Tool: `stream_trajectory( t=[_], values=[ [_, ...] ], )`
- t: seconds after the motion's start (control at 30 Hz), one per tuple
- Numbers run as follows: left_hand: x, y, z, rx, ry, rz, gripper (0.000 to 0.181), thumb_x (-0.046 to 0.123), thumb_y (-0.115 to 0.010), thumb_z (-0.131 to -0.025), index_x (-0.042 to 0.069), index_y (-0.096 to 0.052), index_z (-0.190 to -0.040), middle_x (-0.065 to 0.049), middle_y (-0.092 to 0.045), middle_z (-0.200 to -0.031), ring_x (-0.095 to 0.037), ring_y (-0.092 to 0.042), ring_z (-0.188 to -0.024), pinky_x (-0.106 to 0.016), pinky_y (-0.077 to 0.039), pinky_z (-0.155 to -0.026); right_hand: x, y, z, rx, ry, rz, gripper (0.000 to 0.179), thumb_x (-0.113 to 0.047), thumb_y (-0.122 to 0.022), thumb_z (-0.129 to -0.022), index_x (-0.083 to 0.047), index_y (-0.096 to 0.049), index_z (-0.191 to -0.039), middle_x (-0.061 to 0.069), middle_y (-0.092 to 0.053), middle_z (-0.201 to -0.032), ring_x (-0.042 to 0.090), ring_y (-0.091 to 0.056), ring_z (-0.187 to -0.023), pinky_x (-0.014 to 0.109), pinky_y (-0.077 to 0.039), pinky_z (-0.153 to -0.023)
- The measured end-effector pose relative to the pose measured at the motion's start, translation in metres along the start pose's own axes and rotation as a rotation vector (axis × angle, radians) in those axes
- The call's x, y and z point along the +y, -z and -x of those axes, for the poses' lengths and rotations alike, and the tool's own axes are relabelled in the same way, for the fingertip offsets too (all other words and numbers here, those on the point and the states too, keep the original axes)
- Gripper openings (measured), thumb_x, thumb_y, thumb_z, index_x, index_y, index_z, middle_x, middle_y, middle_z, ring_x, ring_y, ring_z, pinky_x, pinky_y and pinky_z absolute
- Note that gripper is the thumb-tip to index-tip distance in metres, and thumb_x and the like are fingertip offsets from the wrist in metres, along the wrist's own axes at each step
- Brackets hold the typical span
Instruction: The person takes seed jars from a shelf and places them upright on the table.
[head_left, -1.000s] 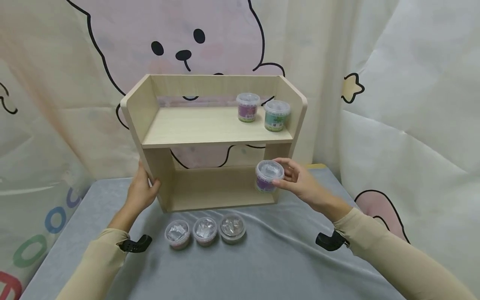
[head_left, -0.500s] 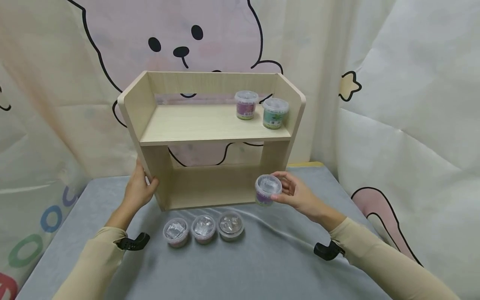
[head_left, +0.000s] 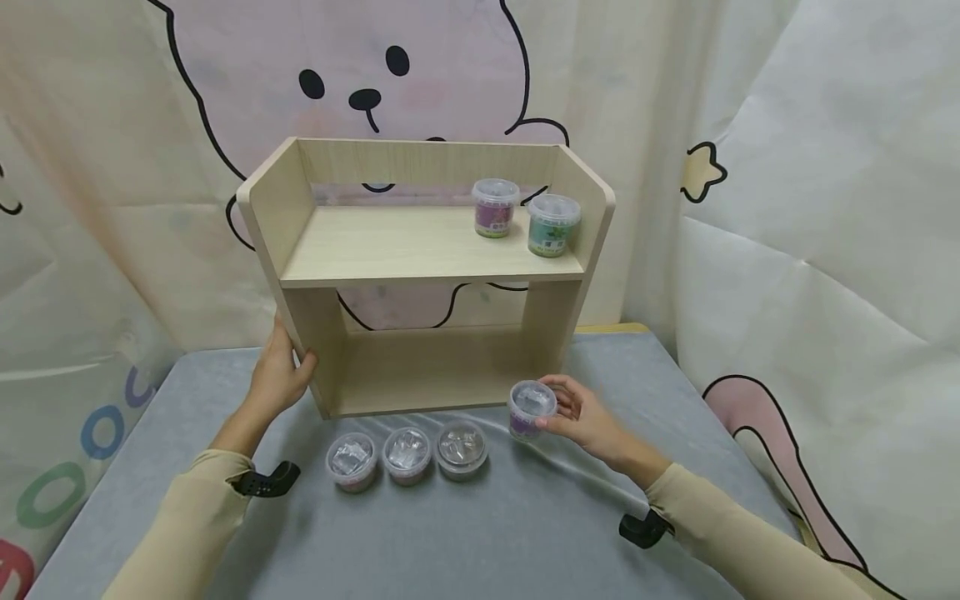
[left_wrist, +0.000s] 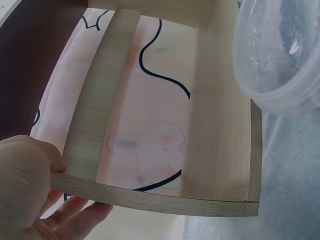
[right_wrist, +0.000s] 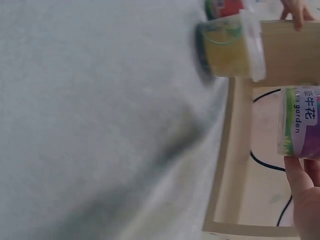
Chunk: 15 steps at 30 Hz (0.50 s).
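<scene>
My left hand (head_left: 279, 379) grips the left side panel of a pale wooden two-tier shelf (head_left: 412, 246); in the left wrist view its fingers (left_wrist: 82, 220) wrap the panel's edge. With my right hand (head_left: 592, 425) I hold a small clear-lidded plastic tub (head_left: 531, 408) by its side, just in front of the shelf's lower right corner. The right wrist view shows this tub's purple and green label (right_wrist: 300, 120), printed "garden". On the upper tier stand a pink-purple tub (head_left: 495, 208) and a green tub (head_left: 553, 225), both at the right.
Three more lidded tubs, left (head_left: 352, 461), middle (head_left: 407, 456) and right (head_left: 461, 451), stand in a row on the grey-blue cloth (head_left: 420, 542) before the shelf. A printed curtain (head_left: 645, 167) hangs behind and on both sides. A wrist strap (head_left: 266, 482) circles the left sleeve.
My right hand has brought the held tub down from the shelf's lower opening to in front of its lower right corner. The left hand keeps its grip on the side panel.
</scene>
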<state>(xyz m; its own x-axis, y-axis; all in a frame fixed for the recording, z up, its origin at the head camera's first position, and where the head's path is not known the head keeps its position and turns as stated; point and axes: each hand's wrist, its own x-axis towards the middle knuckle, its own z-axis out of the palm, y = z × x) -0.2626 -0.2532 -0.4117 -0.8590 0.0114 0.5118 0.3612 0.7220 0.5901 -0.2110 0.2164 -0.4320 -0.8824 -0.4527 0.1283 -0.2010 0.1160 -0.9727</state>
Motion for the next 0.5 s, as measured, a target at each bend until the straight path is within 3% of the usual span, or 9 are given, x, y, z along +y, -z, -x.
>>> stream_trajectory(
  t=[0.17, 0.5],
  values=[
    [0.002, 0.001, 0.001, -0.011, 0.009, -0.003, 0.085, 0.0, -0.057, -0.089, 0.007, -0.011, -0.159, -0.037, -0.044, -0.14, -0.057, -0.048, -0.123, -0.072, -0.038, -0.092, 0.015, -0.01, 0.002, 0.023, 0.009, 0.0, 0.065, -0.001, -0.075, -0.087, 0.008, -0.039, -0.14, 0.034, -0.055, -0.135, 0.004, -0.065, -0.11, 0.019, -0.053, -0.092],
    [0.002, 0.001, 0.001, -0.027, 0.029, -0.015, 0.086, 0.003, -0.055, -0.091, 0.009, -0.007, -0.161, -0.037, -0.043, -0.142, -0.057, -0.048, -0.122, -0.072, -0.039, -0.091, 0.039, -0.022, 0.004, 0.032, -0.023, 0.006, 0.067, 0.0, -0.079, -0.082, 0.009, -0.04, -0.135, 0.035, -0.058, -0.129, 0.003, -0.065, -0.107, 0.018, -0.053, -0.091]
  ],
)
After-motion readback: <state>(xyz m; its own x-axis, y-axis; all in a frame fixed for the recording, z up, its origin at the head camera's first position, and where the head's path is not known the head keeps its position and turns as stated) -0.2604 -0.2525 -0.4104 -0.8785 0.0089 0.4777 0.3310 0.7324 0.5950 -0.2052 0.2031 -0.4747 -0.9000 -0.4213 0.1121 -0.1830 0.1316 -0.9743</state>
